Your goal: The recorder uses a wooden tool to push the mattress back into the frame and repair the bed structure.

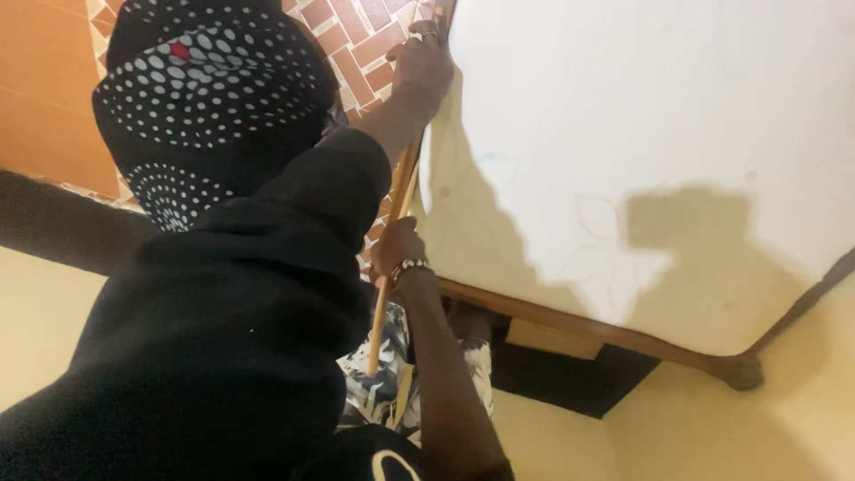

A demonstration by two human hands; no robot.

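The right hand (397, 254) comes up from the lower edge of the view on a bare forearm, with a beaded band of pale and dark beads around the wrist. Its grip is pressed shut around a thin wooden stick (385, 307), fingers wrapped about the shaft roughly midway along its visible length. The stick is straight, smooth and light brown. It runs steeply from a lower end over a black-and-white patterned cloth (388, 385) up along the left edge of a broad white sheet (641, 107).

The sheet looks matte and taut, with faint outlines of leaves or flowers drawn on it. It lies over a dark brown wooden frame (614, 334) with a rounded corner.

Another person in a black top (223, 338) and a black head covering with white dots (196, 98) fills the left side. That person's hand (420, 61), a ring on one finger, rests at the upper edge of the sheet, just above the stick's top end. Behind it lies brick-patterned tiling (352, 44) in red-brown with pale joints. The left hand is out of sight.
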